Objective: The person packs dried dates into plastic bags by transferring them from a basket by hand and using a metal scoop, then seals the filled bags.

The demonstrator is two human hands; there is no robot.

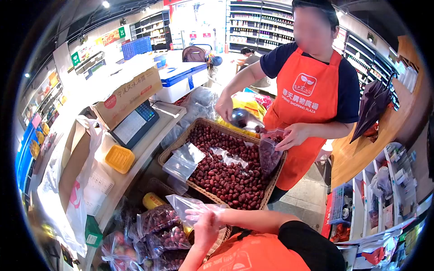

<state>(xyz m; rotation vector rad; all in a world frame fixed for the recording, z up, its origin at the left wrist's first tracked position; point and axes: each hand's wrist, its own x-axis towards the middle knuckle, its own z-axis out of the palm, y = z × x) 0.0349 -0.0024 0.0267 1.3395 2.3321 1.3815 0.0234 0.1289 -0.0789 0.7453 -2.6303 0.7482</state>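
A clear plastic bag spreads around my hands at the lower middle of the head view. My left hand is closed, gripping the bag's edge next to my other wrist. Seen through the film, my right hand has its fingers stretched out, and it appears to be inside the bag. Just beyond lies a wicker basket heaped with dark red dates. Several empty clear bags rest on its left side.
Opposite, a co-worker in an orange apron holds a metal scoop and a bag of dates. Filled bags are piled at lower left. The counter bears a scale, a carton and a yellow tray.
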